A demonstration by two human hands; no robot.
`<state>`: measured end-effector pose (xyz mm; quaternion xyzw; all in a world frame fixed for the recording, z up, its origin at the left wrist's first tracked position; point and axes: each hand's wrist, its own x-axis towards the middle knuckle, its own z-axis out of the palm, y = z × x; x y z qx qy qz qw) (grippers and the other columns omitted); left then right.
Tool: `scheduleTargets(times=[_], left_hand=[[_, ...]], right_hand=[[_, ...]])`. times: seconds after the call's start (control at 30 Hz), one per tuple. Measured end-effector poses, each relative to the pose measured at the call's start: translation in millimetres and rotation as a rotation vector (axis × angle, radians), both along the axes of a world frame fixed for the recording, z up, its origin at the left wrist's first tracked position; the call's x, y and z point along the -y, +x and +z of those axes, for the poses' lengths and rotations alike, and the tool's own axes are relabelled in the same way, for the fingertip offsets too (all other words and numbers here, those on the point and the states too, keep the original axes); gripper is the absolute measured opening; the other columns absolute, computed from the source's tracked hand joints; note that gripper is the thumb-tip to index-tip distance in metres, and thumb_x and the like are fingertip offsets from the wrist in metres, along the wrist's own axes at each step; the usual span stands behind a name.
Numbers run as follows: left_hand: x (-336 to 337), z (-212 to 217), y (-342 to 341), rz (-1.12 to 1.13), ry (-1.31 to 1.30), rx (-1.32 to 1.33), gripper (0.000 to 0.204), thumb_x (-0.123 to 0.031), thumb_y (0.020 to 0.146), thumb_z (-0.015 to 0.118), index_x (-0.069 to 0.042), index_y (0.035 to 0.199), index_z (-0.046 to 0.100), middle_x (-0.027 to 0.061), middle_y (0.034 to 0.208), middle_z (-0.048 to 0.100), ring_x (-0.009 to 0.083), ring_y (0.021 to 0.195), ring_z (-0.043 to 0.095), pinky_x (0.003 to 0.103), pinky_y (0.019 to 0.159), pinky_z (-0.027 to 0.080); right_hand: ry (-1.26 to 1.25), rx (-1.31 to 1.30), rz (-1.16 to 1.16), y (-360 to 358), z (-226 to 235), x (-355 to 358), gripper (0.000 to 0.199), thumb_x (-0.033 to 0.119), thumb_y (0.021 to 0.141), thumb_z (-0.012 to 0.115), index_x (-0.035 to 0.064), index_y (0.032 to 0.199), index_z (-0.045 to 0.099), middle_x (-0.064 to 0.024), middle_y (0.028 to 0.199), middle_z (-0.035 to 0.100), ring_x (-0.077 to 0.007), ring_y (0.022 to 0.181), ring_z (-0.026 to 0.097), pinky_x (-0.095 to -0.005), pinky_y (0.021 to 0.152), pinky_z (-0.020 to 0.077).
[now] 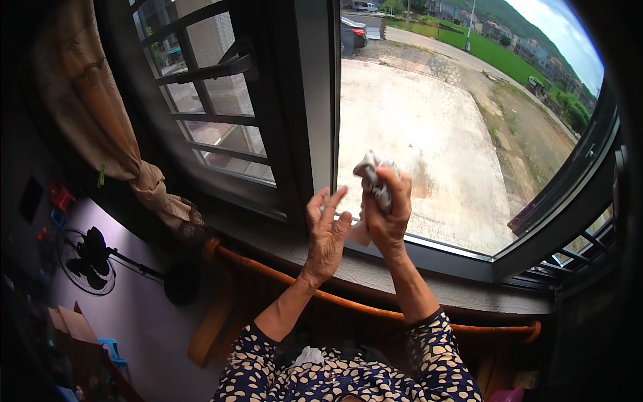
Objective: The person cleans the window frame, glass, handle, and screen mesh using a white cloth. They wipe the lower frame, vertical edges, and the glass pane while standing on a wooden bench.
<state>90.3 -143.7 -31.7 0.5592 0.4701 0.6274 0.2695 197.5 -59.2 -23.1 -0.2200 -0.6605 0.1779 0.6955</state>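
My right hand (390, 224) is closed around a crumpled grey-white cloth (372, 175), which bunches up above the fingers. A pale end of it seems to hang below, between the two hands. Just to the left my left hand (324, 242) is raised with its fingers apart and holds nothing that I can see. Both hands are in front of the window pane (429, 127), near its lower left corner. Whether the cloth touches the glass I cannot tell.
Below the window runs a stone sill (365, 273), with a curved wooden rail (281, 276) nearer me. To the left are a dark-framed barred window (264, 127) with a handle (218, 69), a knotted beige curtain (100, 100) and a black fan (90, 261). Outside lies a concrete yard.
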Motion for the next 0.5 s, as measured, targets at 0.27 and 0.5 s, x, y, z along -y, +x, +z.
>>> scheduleTargets(times=[0.27,0.5], left_hand=[[-64,60,-63,0.620,0.562,-0.611,0.060,-0.030,0.092,0.059,0.002,0.138,0.035,0.0214,0.144,0.027,0.0350,0.131,0.032,0.045,0.108,0.027],[-102,60,-103,0.658,0.598,-0.872,0.073,-0.030,0.088,0.060,0.002,0.144,0.027,0.0270,0.149,0.021,0.0431,0.138,0.020,0.051,0.110,0.019]], right_hand=[[0.452,0.065,-0.361,-90,168,-63,0.053,0.009,0.083,0.067,0.0103,0.132,0.048,-0.0174,0.113,0.058,-0.0321,0.105,0.052,-0.0427,0.093,0.0371],[0.338,0.258,-0.422,-94,73,-77,0.061,0.004,0.073,0.065,-0.0001,0.130,0.044,-0.0230,0.117,0.049,-0.0387,0.109,0.042,-0.0453,0.094,0.0347]])
